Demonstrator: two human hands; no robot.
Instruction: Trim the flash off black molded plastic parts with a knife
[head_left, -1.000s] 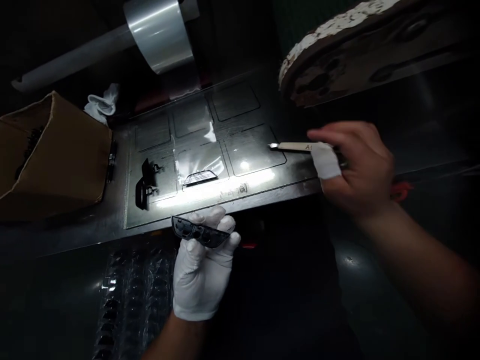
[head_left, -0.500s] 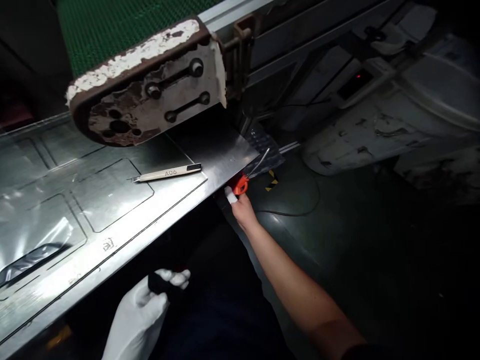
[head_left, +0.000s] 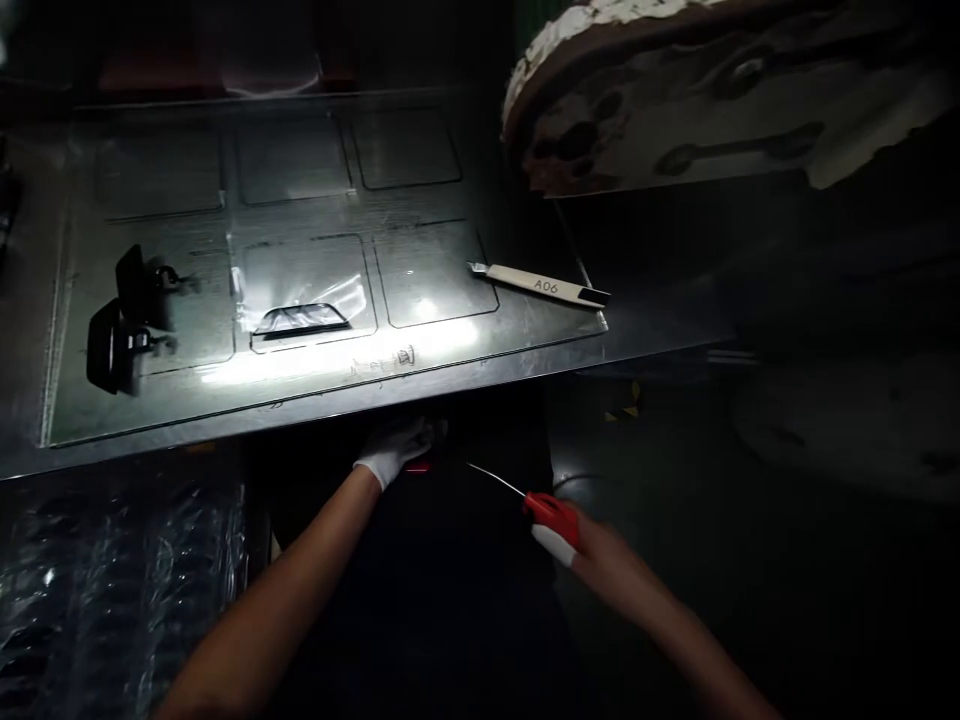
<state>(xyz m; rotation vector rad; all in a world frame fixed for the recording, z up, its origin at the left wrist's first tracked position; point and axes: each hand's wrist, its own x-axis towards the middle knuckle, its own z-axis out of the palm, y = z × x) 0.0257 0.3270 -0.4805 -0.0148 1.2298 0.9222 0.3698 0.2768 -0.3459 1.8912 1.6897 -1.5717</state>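
Note:
My right hand (head_left: 581, 545) is wrapped round the red handle of a tool (head_left: 551, 517), whose thin metal shaft points up and left. A white cover shows on its thumb. Just below the table's front edge is my white-gloved left hand (head_left: 394, 450), its fingers closed round something dark that I cannot make out. Above them, on the metal table (head_left: 480, 395), lies a pale cutter marked A06 (head_left: 541, 284). Left of it rests a dark, shiny trapezoid piece (head_left: 304, 320). Two black parts with clips (head_left: 103, 345) sit at the table's left.
A worn, paint-chipped conveyor end (head_left: 637, 120) overhangs the table at upper right. Clear plastic trays with dark pieces (head_left: 112, 590) lie at lower left. Yellow-black tape (head_left: 626, 402) marks the floor at right.
My view has swung left. My right hand has come away from the table's right corner with the red-handled tool in it. My left hand has moved nearer the table's front edge.

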